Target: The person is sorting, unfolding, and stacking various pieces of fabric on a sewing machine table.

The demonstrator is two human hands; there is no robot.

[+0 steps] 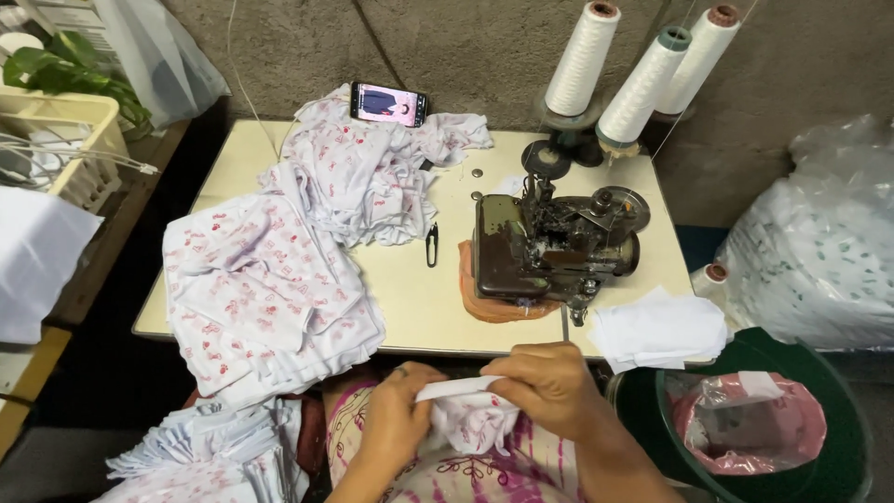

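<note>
My left hand (pixel 396 410) and my right hand (pixel 549 382) both grip a small white fabric piece with pink print (pixel 470 414), held in my lap just below the table's front edge. A white band runs across its top between my fingers. A dark overlock sewing machine (pixel 545 247) stands on the cream table (pixel 424 298) straight ahead of my hands, on an orange pad. A black thread snip (pixel 432 244) lies left of the machine.
Piles of the same printed fabric (pixel 270 279) cover the table's left half. A phone (pixel 388 102) rests at the back. Three white thread cones (pixel 643 79) stand behind the machine. White cut pieces (pixel 656 326) lie at right, above a green bin (pixel 745 428).
</note>
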